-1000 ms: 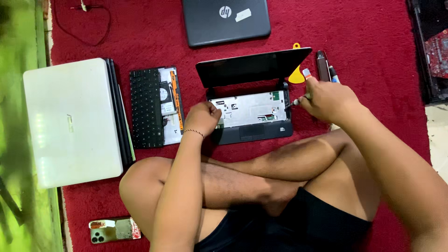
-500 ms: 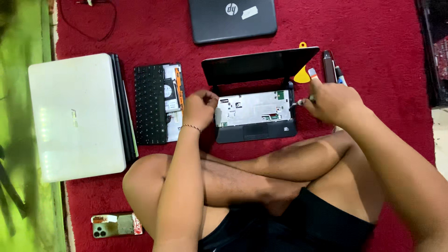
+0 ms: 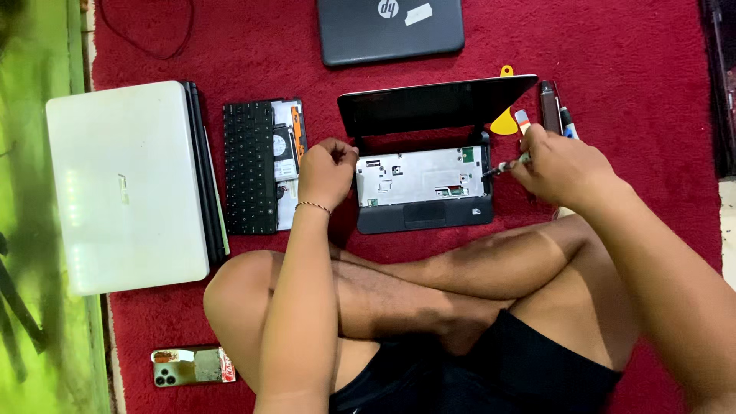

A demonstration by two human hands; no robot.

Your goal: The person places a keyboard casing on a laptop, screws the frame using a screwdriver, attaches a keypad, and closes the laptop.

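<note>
A small black laptop (image 3: 422,207) lies open on the red carpet with its keyboard taken off, so a silver inner plate (image 3: 418,175) shows. My right hand (image 3: 556,165) grips a screwdriver (image 3: 506,164) whose tip sits at the plate's right edge. At the laptop's left edge rests my left hand (image 3: 326,172), its fingers curled; whether it holds anything I cannot tell. The removed black keyboard (image 3: 249,166) lies to the left, over another opened device (image 3: 287,146).
A closed white laptop (image 3: 126,184) lies far left and a closed dark laptop (image 3: 391,29) at the top. A yellow pry pick (image 3: 504,121) and pens (image 3: 553,107) lie right of the screen. A phone (image 3: 192,365) lies near my knee. My crossed legs (image 3: 399,284) fill the foreground.
The view has shifted slightly. My left hand has stayed at the laptop's left edge and my right hand keeps the screwdriver at the right edge.
</note>
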